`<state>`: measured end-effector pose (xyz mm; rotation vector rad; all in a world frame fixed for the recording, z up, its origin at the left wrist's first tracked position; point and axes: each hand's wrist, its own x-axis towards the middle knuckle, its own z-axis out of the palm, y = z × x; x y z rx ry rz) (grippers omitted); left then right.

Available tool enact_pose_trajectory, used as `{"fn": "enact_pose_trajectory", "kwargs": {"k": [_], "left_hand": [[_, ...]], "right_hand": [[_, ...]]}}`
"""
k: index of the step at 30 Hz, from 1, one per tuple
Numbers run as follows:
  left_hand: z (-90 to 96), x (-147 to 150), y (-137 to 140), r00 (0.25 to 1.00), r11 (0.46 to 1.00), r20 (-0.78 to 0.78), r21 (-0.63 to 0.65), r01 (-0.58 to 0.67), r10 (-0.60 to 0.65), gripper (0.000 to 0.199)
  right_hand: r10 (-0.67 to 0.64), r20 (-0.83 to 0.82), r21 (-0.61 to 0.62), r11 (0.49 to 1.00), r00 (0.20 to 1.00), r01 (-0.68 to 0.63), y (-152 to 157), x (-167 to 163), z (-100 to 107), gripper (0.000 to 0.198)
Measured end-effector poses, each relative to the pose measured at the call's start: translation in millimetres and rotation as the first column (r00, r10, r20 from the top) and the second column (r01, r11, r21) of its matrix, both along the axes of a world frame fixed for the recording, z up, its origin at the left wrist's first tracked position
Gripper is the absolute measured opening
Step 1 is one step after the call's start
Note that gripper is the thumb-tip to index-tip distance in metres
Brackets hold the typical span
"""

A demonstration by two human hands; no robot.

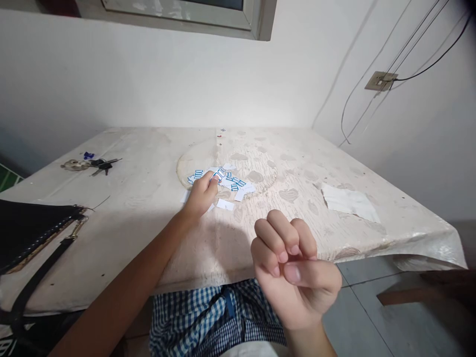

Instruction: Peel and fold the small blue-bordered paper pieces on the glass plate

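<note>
My left hand (202,195) reaches to the middle of the table, its thumb and fingers pinched on a small paper cutout (218,174) with blue outlines. Around and under that hand lies a loose pile of white paper pieces (238,182), several with blue printed shapes. One blank white slip (225,204) lies just in front of the pile. Raised above the table's front edge, my right hand (295,272) turns its palm side toward me. Its fingers are curled in and the thumb is folded across, with nothing visible in it.
A table (141,223) with a pale plastic cover stands against the wall. Keys (102,165) and a small blue object (88,155) lie at the left, near a black bag (37,228). A torn whitish sheet (349,202) is at the right. A wall socket (381,81) has cables.
</note>
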<state>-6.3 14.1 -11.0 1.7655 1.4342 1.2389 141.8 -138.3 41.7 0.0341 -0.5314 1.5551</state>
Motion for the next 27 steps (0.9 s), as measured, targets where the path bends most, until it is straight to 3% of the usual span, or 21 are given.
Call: {"fn": "enact_pose_trajectory", "kwargs": {"k": [6,9,11,13,15,17,20,22,24,27], "left_hand": [[-3.0,-3,3,0.998,0.999,-0.068,0.028,0.016,-0.014,0.024],[-5.7,-5,5,0.995,0.999,-0.100,0.035,0.020,-0.016,0.026],[-7.3,-5,6,0.994,0.999,-0.103,0.035,0.030,-0.027,0.027],[-8.1,-4,6,0.996,0.998,-0.071,0.023,0.051,-0.049,0.026],[-7.8,-3,5,0.996,0.996,-0.013,-0.003,0.085,-0.085,0.025],[-6.4,-1,5,0.991,0.991,0.052,-0.034,0.126,-0.124,0.023],[-2.9,-1,4,0.982,0.986,0.123,-0.060,0.154,-0.146,0.023],[-0.3,-2,3,0.981,0.987,0.141,-0.070,0.146,-0.135,0.024],[1.7,-3,3,0.980,0.986,0.152,-0.085,0.144,-0.130,0.025],[2.2,-4,5,0.965,0.975,0.200,-0.106,0.195,-0.171,0.029]], "right_hand": [[0.011,0.043,-0.132,0.991,0.999,-0.006,16,4,-7,0.037],[-0.115,0.161,-0.118,0.984,0.980,0.135,29,10,-13,0.039],[-0.295,0.305,-0.026,0.948,0.906,0.317,40,16,-12,0.037],[-0.510,0.488,0.164,0.851,0.708,0.500,55,22,-6,0.030],[-0.590,0.702,0.393,0.788,0.399,0.473,76,25,4,0.019],[-0.533,0.835,0.480,0.828,0.136,0.290,104,22,13,0.017],[-0.373,0.920,0.378,0.925,-0.119,0.027,147,12,16,0.030],[-0.276,0.950,0.261,0.959,-0.147,-0.111,170,5,10,0.036],[-0.183,0.982,0.168,0.955,-0.041,-0.243,184,0,0,0.034],[-0.166,0.981,0.190,0.933,0.104,-0.306,189,-1,-13,0.022]]}}
